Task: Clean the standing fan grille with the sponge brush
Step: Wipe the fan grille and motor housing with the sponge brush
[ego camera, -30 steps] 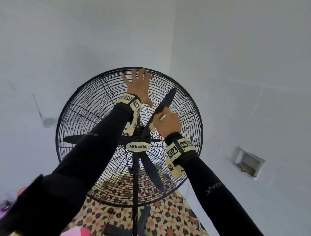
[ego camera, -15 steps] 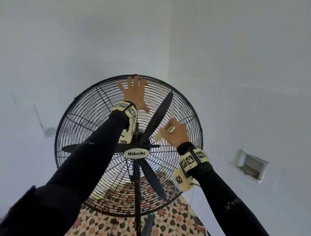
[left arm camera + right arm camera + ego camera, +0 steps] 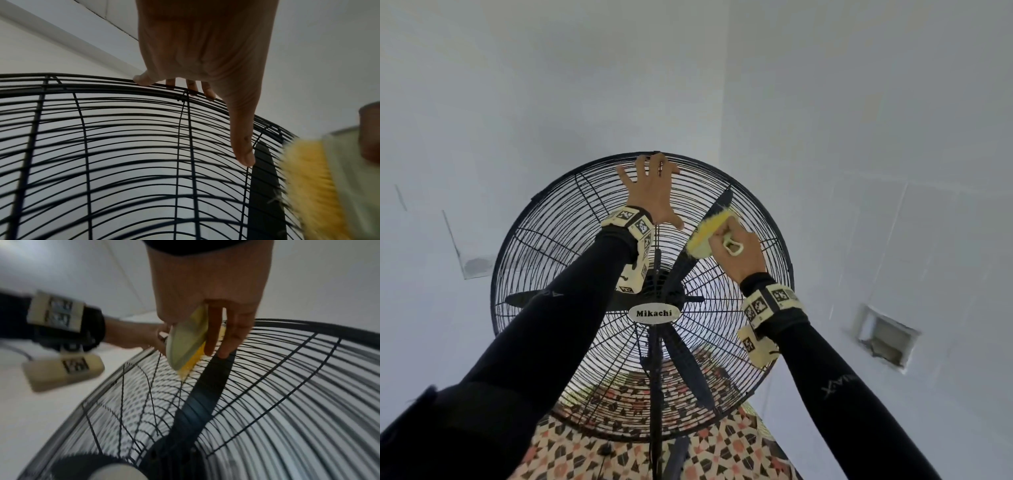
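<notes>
A black wire fan grille (image 3: 551,246) fills the middle of the head view, with a white "Mikachi" badge (image 3: 654,313) at its hub. My left hand (image 3: 654,192) lies flat with spread fingers on the grille's top rim; the left wrist view shows the fingertips (image 3: 144,80) on the wires (image 3: 123,146). My right hand (image 3: 739,250) grips a sponge brush (image 3: 707,234) with a pale handle and yellow pad. The brush (image 3: 186,344) presses its yellow edge on the upper right grille (image 3: 287,386), over a black blade (image 3: 205,395).
The fan's black pole (image 3: 654,411) runs down to a patterned tile floor (image 3: 722,448). White walls meet in a corner behind the fan. A recessed box (image 3: 887,339) sits in the right wall, and a grey patch (image 3: 477,265) in the left wall.
My right hand has moved up and right across the grille, and the brush's yellow pad now shows. My left hand has stayed on the top rim. The head view has tilted upward.
</notes>
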A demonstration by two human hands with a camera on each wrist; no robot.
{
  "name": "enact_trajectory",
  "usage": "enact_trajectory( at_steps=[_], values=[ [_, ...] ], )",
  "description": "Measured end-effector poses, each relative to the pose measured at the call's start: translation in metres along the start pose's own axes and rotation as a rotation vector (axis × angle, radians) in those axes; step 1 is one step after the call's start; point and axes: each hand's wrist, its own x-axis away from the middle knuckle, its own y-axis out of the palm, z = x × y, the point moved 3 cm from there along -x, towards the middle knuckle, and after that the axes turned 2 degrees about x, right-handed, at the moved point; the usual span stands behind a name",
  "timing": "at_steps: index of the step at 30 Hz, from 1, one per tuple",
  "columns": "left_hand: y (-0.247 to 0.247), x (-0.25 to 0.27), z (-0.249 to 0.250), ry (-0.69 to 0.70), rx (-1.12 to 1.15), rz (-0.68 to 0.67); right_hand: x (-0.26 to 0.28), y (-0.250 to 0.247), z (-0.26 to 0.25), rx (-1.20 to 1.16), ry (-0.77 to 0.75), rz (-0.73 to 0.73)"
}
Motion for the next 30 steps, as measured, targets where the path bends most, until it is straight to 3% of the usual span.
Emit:
enact_trajectory(
  at_steps=[3, 8, 12, 16, 18, 20, 23, 24, 27, 28, 30],
  values=[
    [-0.003, -0.001, -0.003, -0.02, 0.029, 0.008, -0.002, -0.003, -0.003, 0.44, 0.212, -0.06],
    [-0.002, 0.001, 0.0, -0.023, 0.03, 0.021, 0.003, -0.003, -0.02, 0.101, -0.084, 0.019],
    [-0.005, -0.002, -0.001, -0.054, 0.044, -0.016, -0.004, -0.009, -0.011, 0.455, 0.246, -0.069],
    [0.0, -0.001, -0.002, -0.044, 0.042, 0.027, 0.0, -0.006, -0.017, 0.093, -0.049, -0.074],
    [-0.001, -0.003, -0.006, -0.038, 0.07, 0.019, 0.002, -0.003, -0.009, 0.149, 0.047, -0.039],
    [-0.003, -0.005, -0.007, -0.048, 0.074, 0.005, -0.003, -0.005, -0.011, 0.414, 0.16, -0.085],
    [-0.002, -0.006, 0.001, -0.052, 0.046, 0.007, -0.009, -0.002, -0.02, 0.312, 0.043, -0.127],
    [-0.001, -0.005, 0.001, -0.051, 0.047, 0.014, -0.009, -0.004, -0.02, 0.298, 0.058, -0.128],
    [-0.005, -0.002, -0.003, -0.063, 0.024, -0.007, -0.01, -0.006, -0.011, 0.553, 0.234, -0.157],
    [-0.005, -0.002, -0.002, -0.066, 0.023, -0.014, -0.009, -0.007, -0.014, 0.514, 0.227, -0.137],
    [-0.004, -0.002, 0.002, -0.06, 0.031, 0.001, -0.008, -0.001, -0.025, 0.312, 0.068, -0.077]
  ],
)
